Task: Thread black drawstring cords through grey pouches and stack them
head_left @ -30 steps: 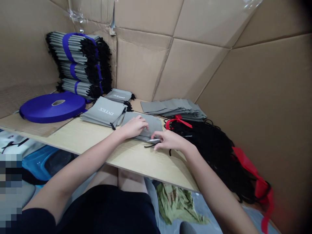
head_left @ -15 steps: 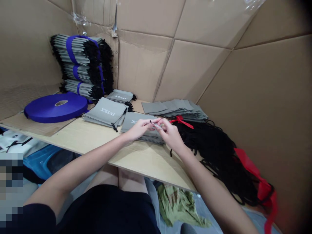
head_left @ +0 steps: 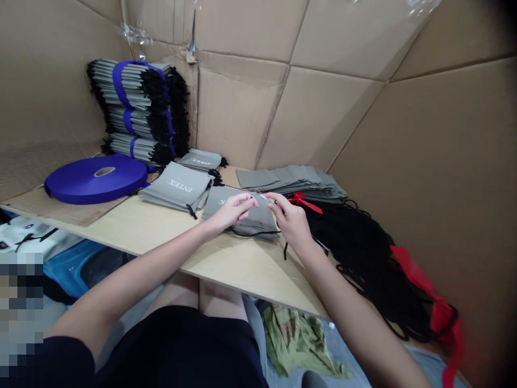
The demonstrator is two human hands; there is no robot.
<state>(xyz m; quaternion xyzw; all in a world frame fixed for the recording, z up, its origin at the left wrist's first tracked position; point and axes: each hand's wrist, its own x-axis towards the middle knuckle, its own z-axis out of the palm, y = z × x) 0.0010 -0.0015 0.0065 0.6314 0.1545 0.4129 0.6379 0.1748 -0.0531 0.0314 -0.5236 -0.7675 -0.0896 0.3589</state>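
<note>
Both my hands are raised just above a small stack of grey pouches on the wooden table. My left hand and my right hand pinch a thin metal threading tool between them, with a black cord looping down from it onto the pouches. A big heap of black cords tied with red ribbon lies just right of my right hand.
Finished grey pouches with white lettering lie to the left, and a blue ribbon roll beyond them. Bundled pouch stacks stand at the back left. Flat grey pouches fan out behind. Cardboard walls enclose the table.
Both hands rose from the pouch stack and came together, then parted slightly, drawing the black cord into a loop over the pouches.
</note>
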